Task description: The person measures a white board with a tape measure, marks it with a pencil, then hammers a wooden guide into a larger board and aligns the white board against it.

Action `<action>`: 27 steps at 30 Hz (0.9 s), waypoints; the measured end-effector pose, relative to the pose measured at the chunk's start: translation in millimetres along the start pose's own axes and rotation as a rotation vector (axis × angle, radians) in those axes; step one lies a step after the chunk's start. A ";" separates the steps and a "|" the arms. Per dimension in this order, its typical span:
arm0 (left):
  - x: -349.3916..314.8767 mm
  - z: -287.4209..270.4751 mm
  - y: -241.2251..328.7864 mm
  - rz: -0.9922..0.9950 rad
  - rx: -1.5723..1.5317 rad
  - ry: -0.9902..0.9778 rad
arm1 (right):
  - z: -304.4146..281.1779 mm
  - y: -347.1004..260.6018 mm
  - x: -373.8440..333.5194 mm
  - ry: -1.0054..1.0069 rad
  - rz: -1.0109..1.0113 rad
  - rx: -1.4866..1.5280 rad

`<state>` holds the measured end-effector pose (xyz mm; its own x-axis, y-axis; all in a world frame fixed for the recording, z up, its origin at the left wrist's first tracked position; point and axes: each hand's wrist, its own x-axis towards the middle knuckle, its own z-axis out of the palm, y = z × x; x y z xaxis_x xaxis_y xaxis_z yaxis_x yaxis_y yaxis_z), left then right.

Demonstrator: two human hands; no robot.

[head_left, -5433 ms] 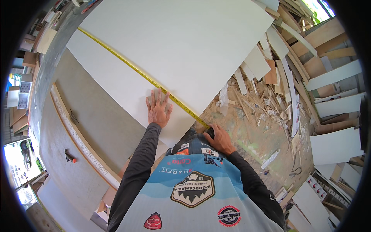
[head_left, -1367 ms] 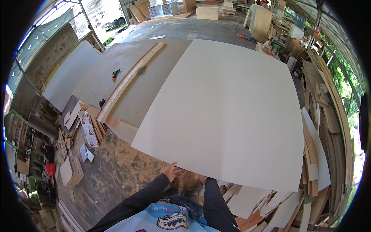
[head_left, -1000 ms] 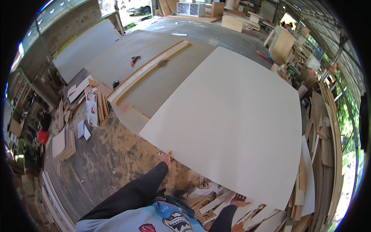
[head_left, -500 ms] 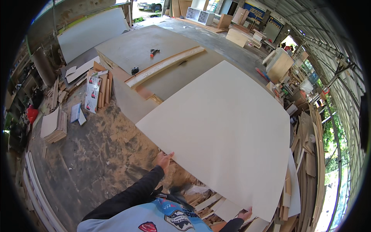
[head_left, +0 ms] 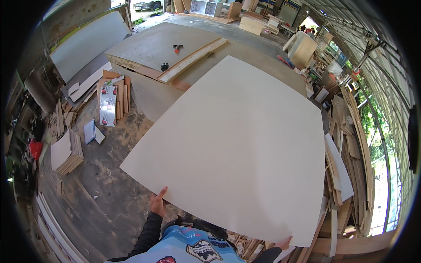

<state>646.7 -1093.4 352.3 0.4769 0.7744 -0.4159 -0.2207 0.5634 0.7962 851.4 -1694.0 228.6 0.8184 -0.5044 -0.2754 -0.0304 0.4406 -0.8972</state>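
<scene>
A large white board stretches out in front of me, its far part over the worktable. At its near left edge my left hand grips it, thumb on the top face and fingers underneath. Near the board's lower right corner, my right hand holds the edge; most of its fingers are hidden below. On the worktable, beyond the board, lie a long pale wooden strip, a tool with a red part and a small black object.
Wood pieces lean in a pile left of the table, with stacked panels nearer me on the dusty floor. Long offcuts crowd the right side. A white sheet leans at the far left.
The board has come nearer to me and to the left, turning slightly; it now covers more of the floor. My left hand has moved left and down with it, my right hand slightly right.
</scene>
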 end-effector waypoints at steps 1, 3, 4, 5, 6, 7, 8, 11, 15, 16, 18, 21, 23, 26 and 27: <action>-12.5 -12.9 5.0 0.015 0.024 0.040 | 20.8 -6.6 -26.3 0.116 0.004 0.033; -25.5 -46.9 -1.4 0.063 -0.020 0.089 | 59.6 -30.7 -93.4 0.341 -0.044 -0.137; -27.1 -56.5 -3.9 0.096 -0.058 0.093 | 66.0 -39.9 -109.8 0.450 -0.081 -0.200; -33.4 -61.5 -0.9 0.099 -0.059 0.082 | 46.0 -40.4 -106.7 0.373 -0.105 -0.177; -44.0 -69.0 4.5 0.103 -0.056 0.077 | 19.2 -33.0 -102.4 0.296 -0.124 -0.160; -57.6 -73.8 9.7 0.107 -0.053 0.077 | -4.5 -24.2 -94.4 0.216 -0.140 -0.148; -74.7 -75.6 16.5 0.100 -0.090 0.091 | -23.2 -16.4 -88.6 0.212 -0.168 -0.112; -108.6 -115.7 16.0 0.200 -0.028 0.064 | -76.2 -5.2 -94.5 0.178 -0.198 -0.150; -176.9 -135.6 45.6 0.342 -0.034 0.151 | -141.5 -12.8 -127.0 -0.002 -0.478 -1.183; -190.9 -157.6 46.3 0.354 -0.012 0.166 | -131.1 -23.7 -151.7 0.010 -0.500 -1.353; -201.6 -179.4 45.0 0.296 0.008 0.161 | -137.9 -30.8 -175.1 0.035 -0.585 -1.454; -197.7 -216.0 28.2 0.106 0.039 0.161 | -170.3 -4.5 -193.7 0.221 -0.237 -0.836; -178.8 -268.6 19.5 0.027 0.082 0.187 | -142.9 -14.3 -240.6 0.139 -0.176 -1.128; -152.7 -282.0 13.5 -0.079 0.065 0.194 | -189.7 10.3 -221.3 0.324 -0.212 -0.808; -156.9 -266.5 7.4 -0.066 0.070 0.166 | -227.5 28.3 -193.7 0.446 -0.277 -0.503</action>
<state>343.4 -1134.0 306.2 0.3397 0.7769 -0.5301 -0.1312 0.5973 0.7912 561.4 -1752.8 178.0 0.5256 -0.8501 -0.0329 -0.2041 -0.0885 -0.9750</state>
